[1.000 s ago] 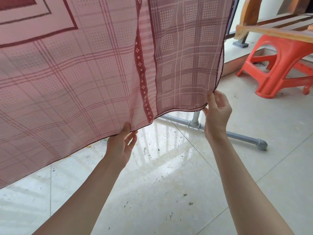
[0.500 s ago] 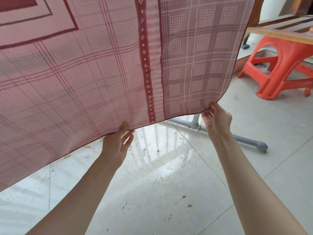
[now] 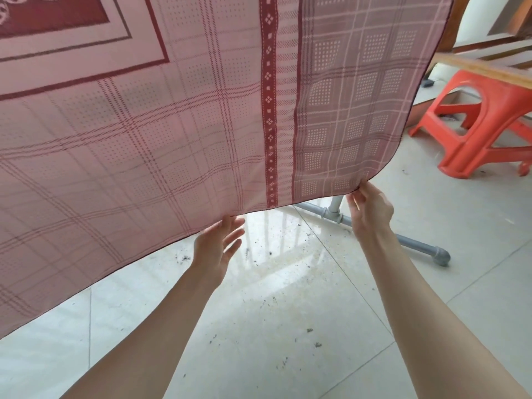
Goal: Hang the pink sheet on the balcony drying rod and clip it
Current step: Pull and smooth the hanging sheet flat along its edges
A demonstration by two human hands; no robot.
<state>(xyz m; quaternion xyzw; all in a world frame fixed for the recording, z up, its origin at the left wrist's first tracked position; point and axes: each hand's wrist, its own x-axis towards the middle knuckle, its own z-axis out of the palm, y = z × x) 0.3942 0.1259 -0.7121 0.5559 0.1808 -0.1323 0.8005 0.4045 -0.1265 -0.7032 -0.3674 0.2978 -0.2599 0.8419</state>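
Observation:
The pink sheet (image 3: 178,116), checked with dark red bands, hangs down and fills the upper left of the head view. The rod it hangs from is above the frame and hidden. My right hand (image 3: 371,208) pinches the sheet's lower right corner between thumb and fingers. My left hand (image 3: 217,246) is just under the bottom hem near the red patterned band, fingers spread, its thumb touching the hem, holding nothing that I can see. No clips are in view.
A grey pipe foot of the drying stand (image 3: 414,244) lies on the tiled floor (image 3: 288,326) behind the sheet. An orange plastic stool (image 3: 472,122) stands at the right under a wooden plank (image 3: 489,72). Dark specks dot the floor.
The sheet's lower right corner has spread out to the right with my right hand. My left hand's fingers have opened and dropped slightly off the hem.

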